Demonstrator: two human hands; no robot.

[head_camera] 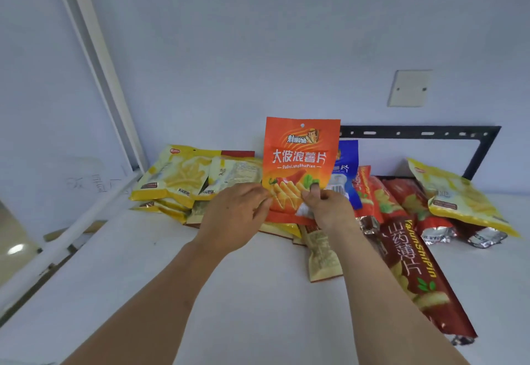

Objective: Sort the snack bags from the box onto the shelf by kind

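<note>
Glossy plastic orange chip bag (300, 161), shiny yellow film packs (175, 175), crinkled silver foil ends (437, 234), matt white smooth shelf (229, 293), black metal bracket (418, 132), plastic wall plate (409, 88)

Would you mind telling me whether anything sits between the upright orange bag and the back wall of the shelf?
Yes. The orange bag, held upright by the left hand and right hand, has a blue bag standing directly behind its right edge; yellow bags lie to its left.
</note>
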